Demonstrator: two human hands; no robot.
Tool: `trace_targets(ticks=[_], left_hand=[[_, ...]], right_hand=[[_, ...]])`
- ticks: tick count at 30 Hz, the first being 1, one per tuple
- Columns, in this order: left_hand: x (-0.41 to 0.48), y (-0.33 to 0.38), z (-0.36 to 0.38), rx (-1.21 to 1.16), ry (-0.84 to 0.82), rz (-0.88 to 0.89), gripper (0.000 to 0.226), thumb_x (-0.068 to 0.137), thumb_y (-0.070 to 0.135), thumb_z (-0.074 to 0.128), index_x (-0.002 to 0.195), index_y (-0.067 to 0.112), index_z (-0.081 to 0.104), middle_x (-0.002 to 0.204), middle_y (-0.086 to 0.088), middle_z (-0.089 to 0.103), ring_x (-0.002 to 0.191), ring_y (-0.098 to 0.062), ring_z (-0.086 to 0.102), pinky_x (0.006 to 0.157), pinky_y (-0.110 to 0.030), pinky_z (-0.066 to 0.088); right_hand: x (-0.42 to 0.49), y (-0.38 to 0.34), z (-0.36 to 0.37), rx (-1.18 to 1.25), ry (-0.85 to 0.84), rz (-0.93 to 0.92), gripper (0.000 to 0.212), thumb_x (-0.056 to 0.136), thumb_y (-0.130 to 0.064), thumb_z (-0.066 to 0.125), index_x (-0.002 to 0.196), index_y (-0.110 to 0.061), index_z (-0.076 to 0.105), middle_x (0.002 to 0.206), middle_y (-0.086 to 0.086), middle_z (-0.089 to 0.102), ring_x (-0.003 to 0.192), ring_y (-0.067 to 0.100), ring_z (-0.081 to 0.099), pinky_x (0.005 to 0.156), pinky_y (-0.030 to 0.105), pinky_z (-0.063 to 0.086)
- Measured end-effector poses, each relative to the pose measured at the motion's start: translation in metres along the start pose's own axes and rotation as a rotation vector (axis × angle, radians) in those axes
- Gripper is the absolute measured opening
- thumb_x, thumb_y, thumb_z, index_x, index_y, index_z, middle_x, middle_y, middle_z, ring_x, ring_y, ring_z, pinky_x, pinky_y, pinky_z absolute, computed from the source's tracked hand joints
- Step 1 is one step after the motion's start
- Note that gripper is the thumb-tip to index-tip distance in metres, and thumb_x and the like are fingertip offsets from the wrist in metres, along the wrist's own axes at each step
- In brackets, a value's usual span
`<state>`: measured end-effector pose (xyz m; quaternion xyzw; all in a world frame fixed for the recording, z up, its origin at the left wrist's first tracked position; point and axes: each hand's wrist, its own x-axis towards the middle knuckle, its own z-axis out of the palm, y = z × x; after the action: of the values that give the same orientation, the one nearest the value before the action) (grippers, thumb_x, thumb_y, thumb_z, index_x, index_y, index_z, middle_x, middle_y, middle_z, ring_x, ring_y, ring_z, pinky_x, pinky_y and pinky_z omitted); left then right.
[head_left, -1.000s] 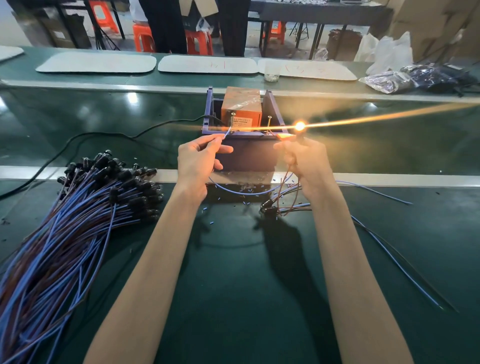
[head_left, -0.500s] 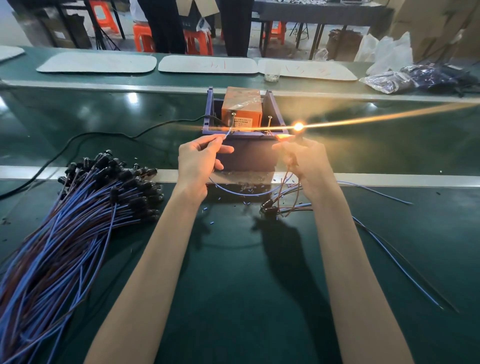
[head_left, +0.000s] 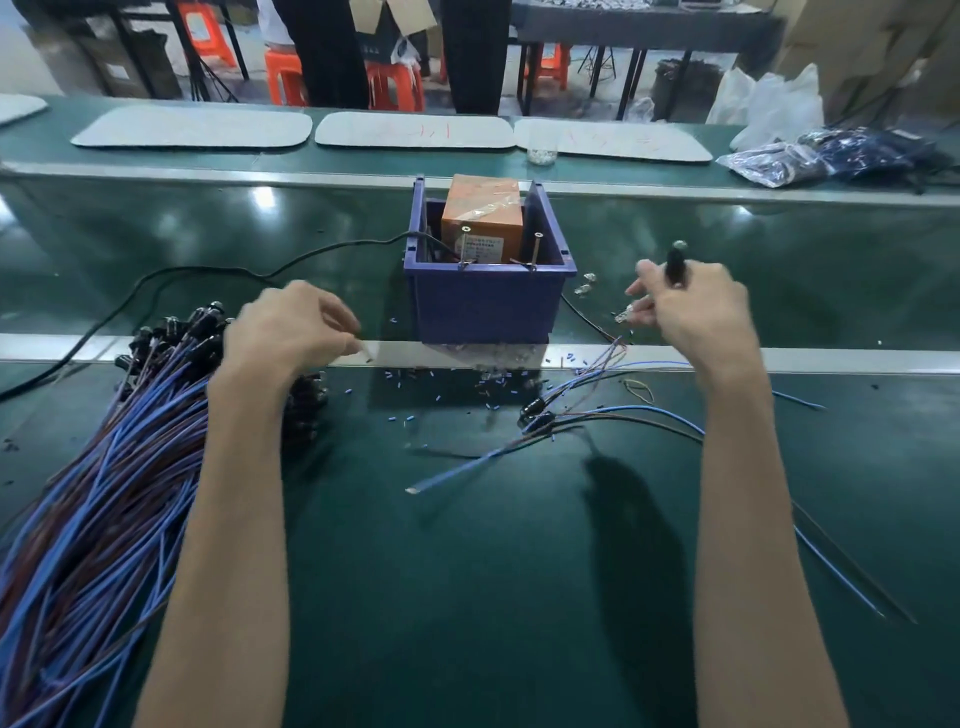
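Right hand (head_left: 696, 312) fingers clamp the light, stiff black connector (head_left: 676, 266). Better to grip its body, not the limp wires (head_left: 641, 411). Left hand (head_left: 291, 327) fingers curl; whether they hold something I cannot tell.

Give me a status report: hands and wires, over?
Right hand grips black cylindrical plug. Left hand curled above blue-and-brown wire bundle, grip unclear. Blue plastic box between hands, untouched.
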<state>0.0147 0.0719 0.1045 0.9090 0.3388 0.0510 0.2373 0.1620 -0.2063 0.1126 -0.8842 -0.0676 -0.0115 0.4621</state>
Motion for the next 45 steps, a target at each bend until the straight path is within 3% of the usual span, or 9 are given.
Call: trace_targets(ticks=[6,9,16,21,25,30,36,41,45], left_hand=[[0.004,-0.032,-0.007,0.025,-0.022,-0.192,0.034,0.064,0.024,0.089,0.093,0.025,0.071,0.108,-0.010,0.070,0.106,-0.030,0.062,0.097,-0.044,0.049],[0.003,-0.034,-0.004,0.019,-0.042,-0.204,0.021,0.067,0.022,0.087,0.076,0.028,0.069,0.101,-0.009,0.072,0.102,-0.029,0.063,0.096,-0.042,0.049],[0.005,-0.039,-0.005,0.039,-0.129,-0.151,0.019,0.070,0.016,0.085,0.079,0.029,0.074,0.088,0.000,0.072,0.095,-0.022,0.064,0.092,-0.037,0.050],[0.002,-0.034,-0.005,0.036,-0.039,-0.114,0.019,0.073,0.013,0.082,0.078,0.028,0.071,0.093,-0.005,0.073,0.098,-0.026,0.065,0.094,-0.041,0.050],[-0.005,-0.018,-0.009,-0.024,0.209,-0.051,0.012,0.077,0.022,0.078,0.088,0.027,0.075,0.093,-0.003,0.073,0.096,-0.027,0.065,0.087,-0.037,0.052],[-0.011,0.012,-0.004,-0.194,0.387,0.173,0.015,0.079,0.023,0.076,0.094,0.024,0.075,0.090,0.004,0.074,0.087,-0.013,0.066,0.082,-0.025,0.048],[-0.036,0.073,0.022,-0.924,0.140,0.392,0.014,0.080,0.012,0.076,0.087,0.023,0.070,0.087,0.006,0.074,0.081,-0.006,0.070,0.070,-0.019,0.055],[-0.057,0.113,0.049,-1.366,0.207,0.115,0.013,0.094,0.015,0.059,0.082,0.017,0.066,0.077,0.007,0.068,0.067,0.000,0.061,0.067,-0.016,0.049],[-0.071,0.126,0.055,-1.890,-0.225,-0.378,0.036,0.092,0.031,0.050,0.061,0.015,0.059,0.059,0.002,0.058,0.050,-0.010,0.051,0.045,-0.018,0.041]], right_hand=[[-0.017,-0.020,-0.017,-0.153,0.519,-0.390,0.031,0.089,0.002,0.048,0.116,-0.004,0.064,0.128,0.022,0.044,0.115,0.024,0.051,0.095,0.000,0.025],[-0.024,-0.030,-0.007,-0.220,0.552,-0.464,0.043,0.084,0.009,0.049,0.123,-0.002,0.060,0.132,0.024,0.037,0.122,0.028,0.044,0.105,0.007,0.021],[-0.020,-0.017,0.041,-0.583,-0.135,-0.249,0.025,0.087,0.000,0.050,0.105,-0.001,0.066,0.117,0.019,0.051,0.099,0.034,0.053,0.086,0.032,0.040],[-0.020,0.001,0.060,-0.729,-0.538,-0.131,0.026,0.089,-0.009,0.051,0.110,-0.014,0.065,0.111,0.013,0.061,0.088,0.030,0.052,0.072,0.031,0.043],[-0.013,0.000,0.058,-0.555,-0.504,-0.237,0.032,0.091,-0.020,0.056,0.122,-0.023,0.063,0.114,0.004,0.066,0.104,0.023,0.058,0.087,0.031,0.047],[-0.026,-0.017,0.059,-0.069,-0.650,-0.363,0.032,0.091,-0.022,0.063,0.123,-0.017,0.063,0.095,-0.004,0.070,0.080,0.005,0.062,0.075,0.013,0.047],[-0.047,-0.037,0.084,0.613,-0.784,-0.152,0.025,0.097,-0.009,0.053,0.121,-0.004,0.057,0.087,0.004,0.068,0.068,0.010,0.064,0.063,0.019,0.051],[-0.042,-0.037,0.084,0.803,-0.598,0.050,0.013,0.097,-0.008,0.051,0.091,-0.005,0.062,0.071,0.004,0.066,0.061,0.013,0.061,0.071,0.031,0.056],[-0.029,-0.037,0.074,1.043,-0.380,0.250,0.025,0.095,-0.011,0.046,0.074,-0.010,0.059,0.060,-0.002,0.067,0.052,0.005,0.058,0.049,0.016,0.046]])
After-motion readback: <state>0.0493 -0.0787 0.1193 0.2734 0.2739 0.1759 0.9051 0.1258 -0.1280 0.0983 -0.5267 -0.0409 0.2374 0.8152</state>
